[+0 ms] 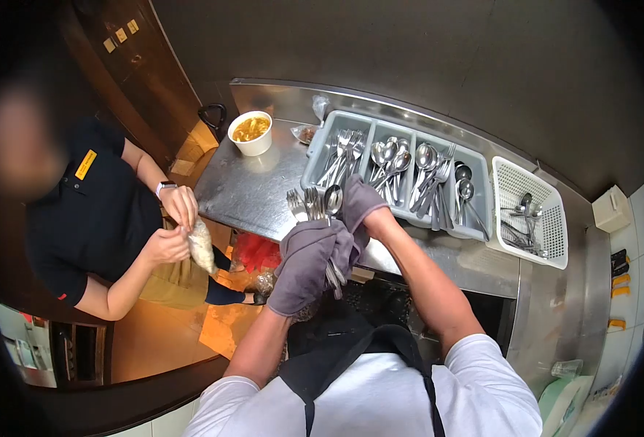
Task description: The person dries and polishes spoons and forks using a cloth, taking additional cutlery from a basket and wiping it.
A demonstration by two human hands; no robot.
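Observation:
A grey cloth covers both of my hands. Through it my left hand grips a bunch of forks and a spoon, heads up, with some handles showing below. My right hand is wrapped in another part of the cloth, close to the front edge of the grey cutlery tray; its fingers are hidden under the fabric. The tray's compartments hold forks, spoons and other mixed cutlery.
A white perforated basket with some cutlery stands right of the tray. A white bowl of soup sits at the counter's left end. A person in a dark shirt stands at the left, both hands on a small plastic bag.

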